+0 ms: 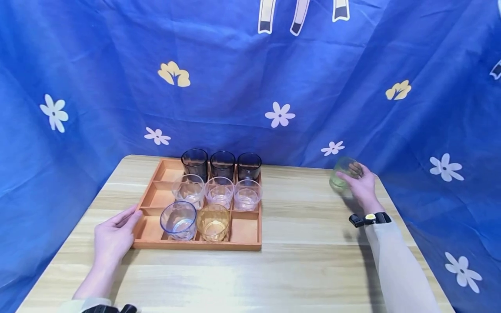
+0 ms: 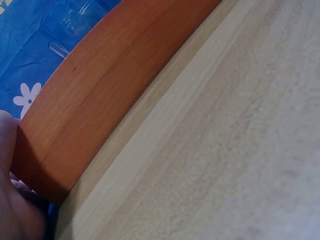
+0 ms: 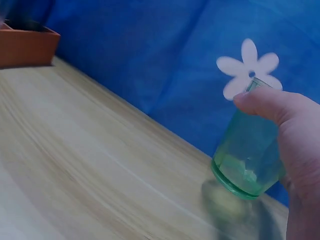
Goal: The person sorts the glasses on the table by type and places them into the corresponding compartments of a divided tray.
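My left hand (image 1: 114, 234) grips the left side of a divided wooden tray (image 1: 195, 246) near its front corner, thumb at the rim. Far right, my right hand (image 1: 364, 187) holds a green glass tumbler (image 3: 245, 155) between thumb and fingers. The tumbler is tilted, close over the table near the back edge, its shadow below it. In the tray stand three dark glasses (image 1: 223, 163) at the back and three clear, pinkish glasses (image 1: 219, 191) in the middle row. Along the front are a blue-rimmed glass (image 1: 178, 221) and an amber glass (image 1: 213, 224).
The light wood-grain table (image 1: 297, 261) extends between the tray and the right hand. A blue curtain (image 1: 235, 87) with flower prints hangs right behind the table and down both sides.
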`<action>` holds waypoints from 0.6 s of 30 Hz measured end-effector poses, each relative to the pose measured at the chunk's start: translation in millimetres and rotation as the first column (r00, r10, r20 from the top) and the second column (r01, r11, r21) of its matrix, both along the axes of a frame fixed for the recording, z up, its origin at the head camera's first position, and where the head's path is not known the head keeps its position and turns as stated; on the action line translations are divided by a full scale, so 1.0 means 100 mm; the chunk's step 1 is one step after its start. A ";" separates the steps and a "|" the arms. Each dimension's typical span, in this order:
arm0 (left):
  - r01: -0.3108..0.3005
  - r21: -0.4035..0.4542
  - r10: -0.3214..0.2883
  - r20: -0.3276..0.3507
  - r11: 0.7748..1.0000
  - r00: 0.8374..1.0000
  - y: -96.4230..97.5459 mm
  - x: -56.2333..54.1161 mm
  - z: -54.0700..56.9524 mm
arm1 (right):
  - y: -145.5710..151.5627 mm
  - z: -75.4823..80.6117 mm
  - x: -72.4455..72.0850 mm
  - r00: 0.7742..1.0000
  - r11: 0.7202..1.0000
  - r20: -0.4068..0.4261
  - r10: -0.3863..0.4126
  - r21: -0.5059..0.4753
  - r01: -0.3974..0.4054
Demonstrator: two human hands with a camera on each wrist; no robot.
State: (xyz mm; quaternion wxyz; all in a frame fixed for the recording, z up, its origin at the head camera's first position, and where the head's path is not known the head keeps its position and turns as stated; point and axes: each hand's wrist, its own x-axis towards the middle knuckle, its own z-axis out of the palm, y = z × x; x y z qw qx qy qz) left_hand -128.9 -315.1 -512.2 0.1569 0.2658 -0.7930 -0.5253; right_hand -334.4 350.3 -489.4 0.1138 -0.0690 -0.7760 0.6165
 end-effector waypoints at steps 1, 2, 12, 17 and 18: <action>-0.002 0.000 0.002 0.002 1.000 1.000 0.00 0.00 0.00 | -0.03 0.02 0.01 1.000 1.000 -0.008 0.012 -0.006 -0.012; -0.004 -0.001 0.004 0.005 1.000 1.000 -0.01 0.00 0.00 | -0.06 0.04 0.03 1.000 1.000 -0.015 0.022 -0.003 -0.023; -0.001 0.000 0.001 0.025 1.000 1.000 -0.01 0.01 0.00 | -0.33 0.20 0.23 0.985 0.989 -0.086 0.149 0.022 -0.148; -0.001 0.007 0.001 0.021 1.000 1.000 0.00 0.00 0.00 | -0.46 0.28 0.36 0.970 0.977 -0.114 0.214 0.013 -0.214; 0.002 0.006 -0.002 0.021 1.000 1.000 0.00 0.00 0.00 | -0.49 0.30 0.39 0.967 0.974 -0.119 0.223 0.004 -0.225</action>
